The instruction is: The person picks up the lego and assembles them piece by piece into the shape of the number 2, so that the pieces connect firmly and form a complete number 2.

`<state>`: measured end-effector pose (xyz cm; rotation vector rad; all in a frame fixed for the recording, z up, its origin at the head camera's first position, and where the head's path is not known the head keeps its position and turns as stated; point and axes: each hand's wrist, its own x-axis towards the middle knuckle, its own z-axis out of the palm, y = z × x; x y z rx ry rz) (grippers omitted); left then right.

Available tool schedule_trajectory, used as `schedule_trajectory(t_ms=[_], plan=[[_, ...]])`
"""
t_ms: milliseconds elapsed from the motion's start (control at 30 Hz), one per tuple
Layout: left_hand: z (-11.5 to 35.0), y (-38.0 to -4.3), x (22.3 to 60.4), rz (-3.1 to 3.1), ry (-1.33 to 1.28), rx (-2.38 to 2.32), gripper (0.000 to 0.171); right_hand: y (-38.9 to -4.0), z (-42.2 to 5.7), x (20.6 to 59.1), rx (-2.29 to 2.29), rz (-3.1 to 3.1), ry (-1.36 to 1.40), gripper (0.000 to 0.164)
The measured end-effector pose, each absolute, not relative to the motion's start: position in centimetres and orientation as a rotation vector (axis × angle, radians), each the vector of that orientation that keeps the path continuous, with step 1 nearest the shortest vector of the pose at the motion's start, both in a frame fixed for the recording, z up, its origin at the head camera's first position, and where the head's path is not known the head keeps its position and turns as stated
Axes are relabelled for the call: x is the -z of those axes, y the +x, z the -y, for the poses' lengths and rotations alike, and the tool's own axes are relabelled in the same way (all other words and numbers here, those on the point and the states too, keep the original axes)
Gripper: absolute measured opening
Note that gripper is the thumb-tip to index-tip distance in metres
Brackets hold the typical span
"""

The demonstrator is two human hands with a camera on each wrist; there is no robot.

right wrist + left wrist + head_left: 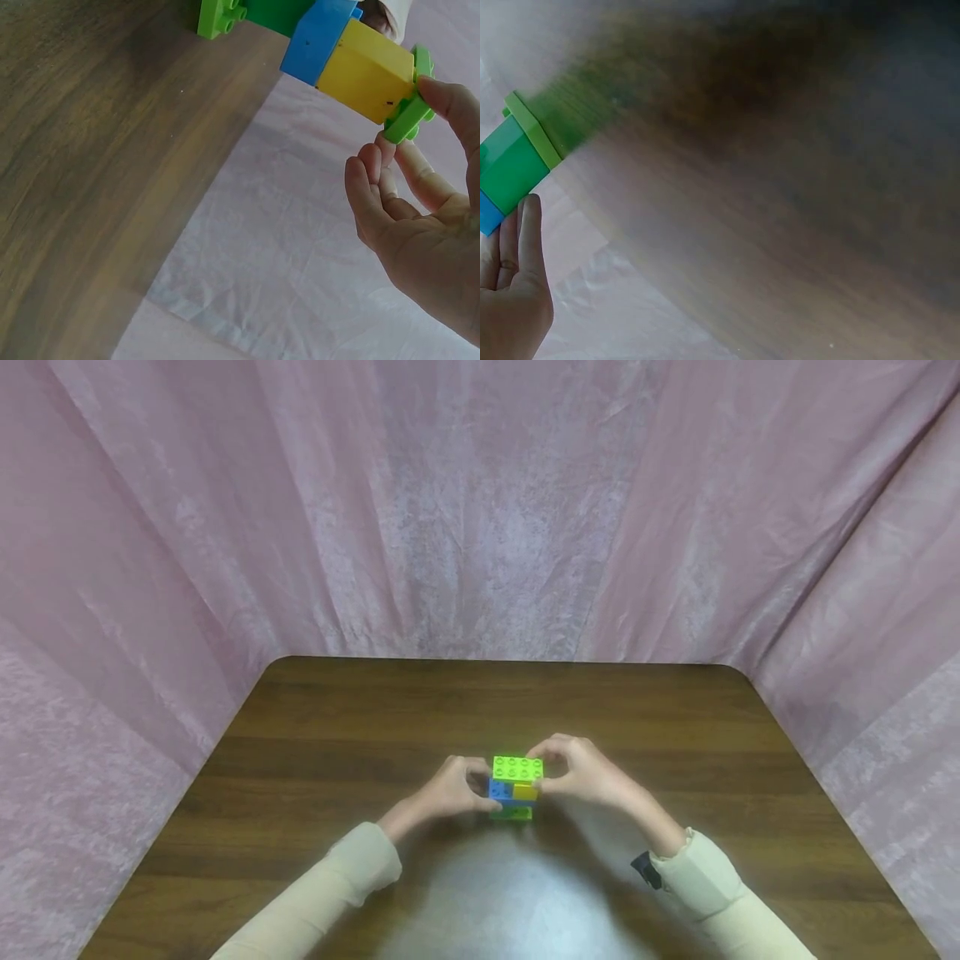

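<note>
A stack of toy building bricks stands upright on the table between the two hands. Its top is a thin lime-green plate (517,763) with round studs. Below come a yellow brick (367,69), a blue brick (319,41) and a dark green brick (516,166), with another lime-green plate (519,815) at the bottom. On the left side, the left hand (450,789) holds the stack around its blue part, thumb in front. The right hand (588,772) pinches the right end of the top plate between thumb and fingers.
The brown wood-grain table (360,702) has rounded far corners. Pink velvet curtains (487,510) hang behind it and along both sides. Bright glare lies on the table in front of the stack.
</note>
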<state>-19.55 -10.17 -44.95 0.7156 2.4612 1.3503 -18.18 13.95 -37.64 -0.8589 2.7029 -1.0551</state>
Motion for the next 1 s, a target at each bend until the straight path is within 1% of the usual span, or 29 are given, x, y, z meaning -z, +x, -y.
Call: schedule_trajectory(t_ms=[267, 700, 1000], plan=[[10.18, -19.49, 45.15, -2.443, 0.73, -1.38, 0.036, -18.3, -13.74, 38.01, 1.073, -2.695, -0.923, 0.034], [10.35, -19.65, 44.85, -2.473, 0.757, -1.346, 0.038, -18.35, -13.53, 37.92, 1.094, -2.681, -0.861, 0.036], [10.26, -19.8, 45.11, -2.451, 0.777, -1.356, 0.038, -18.14, -13.75, 38.14, 1.117, -2.678, -0.866, 0.035]])
